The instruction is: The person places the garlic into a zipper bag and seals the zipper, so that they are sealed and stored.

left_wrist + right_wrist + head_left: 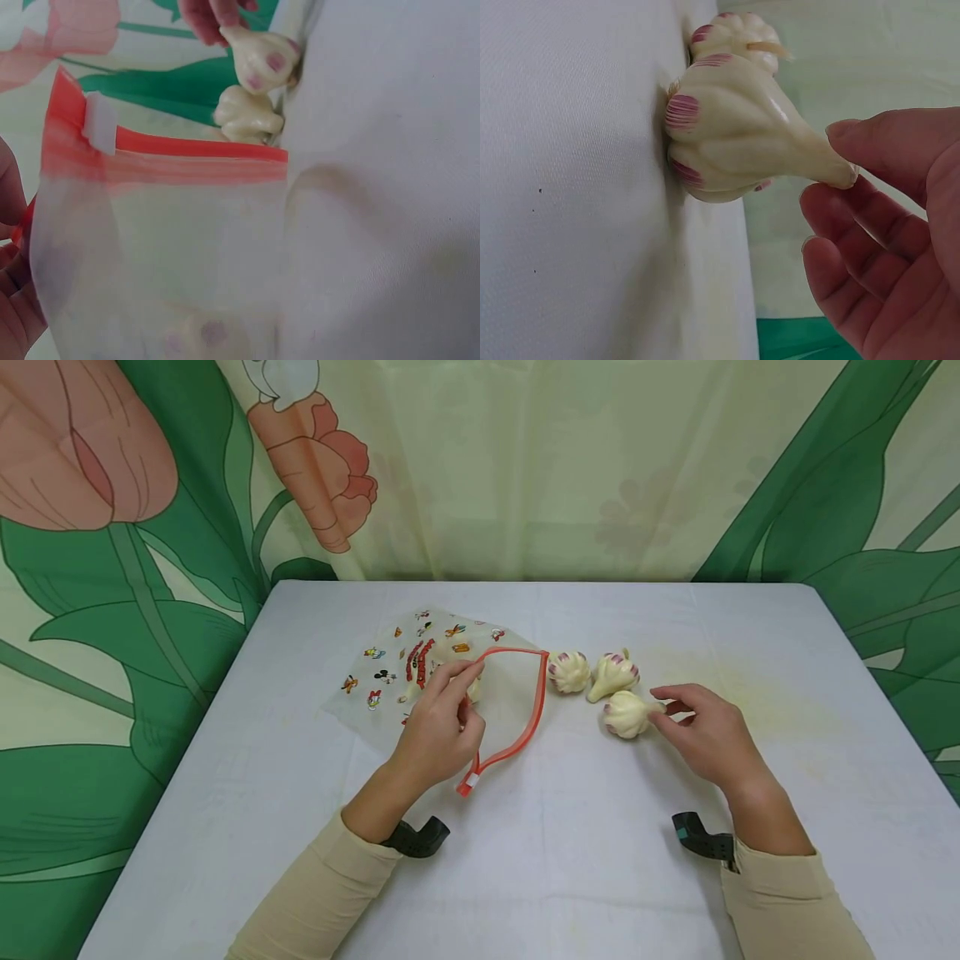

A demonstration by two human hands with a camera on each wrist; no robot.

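My left hand (442, 718) pinches the red zip edge of a clear plastic zip bag (510, 718) printed with small cartoon figures. The bag's mouth gapes toward the right. Through its film in the left wrist view, a garlic bulb (214, 334) shows faintly inside. My right hand (708, 735) has its thumb and fingers round the stem end of another garlic bulb (626, 714), whose base is at the table surface. This bulb is cream with purple streaks in the right wrist view. Two more bulbs, one on the left (568, 672) and one on the right (615, 675), lie just behind it.
A white cloth covers the table (585, 860). Behind it hangs a curtain (525, 468) with large leaves and flowers. A white slider (100, 124) sits at the corner of the bag's red zip. Black wrist devices are on both arms.
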